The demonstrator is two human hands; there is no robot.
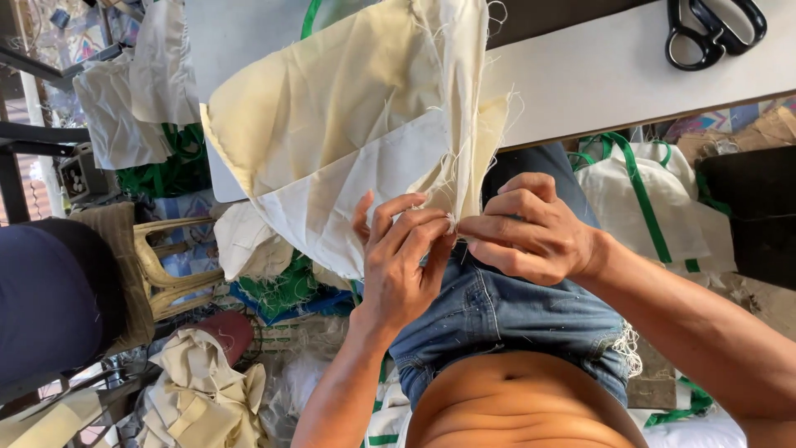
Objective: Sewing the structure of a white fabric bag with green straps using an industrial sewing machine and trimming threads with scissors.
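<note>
A cream fabric piece [348,116] with frayed, thready edges hangs in front of me over the table edge. My left hand [398,265] pinches its lower edge between thumb and fingers. My right hand [531,232] pinches the same edge right beside it, fingertips of both hands nearly touching. Below the hands lie my blue denim shorts [497,311].
Black scissors [713,29] lie on the white table [613,75] at the top right. White bags with green straps [647,199] are piled at the right. Cream fabric scraps [199,390] and a pale plastic chair [166,265] are at the left.
</note>
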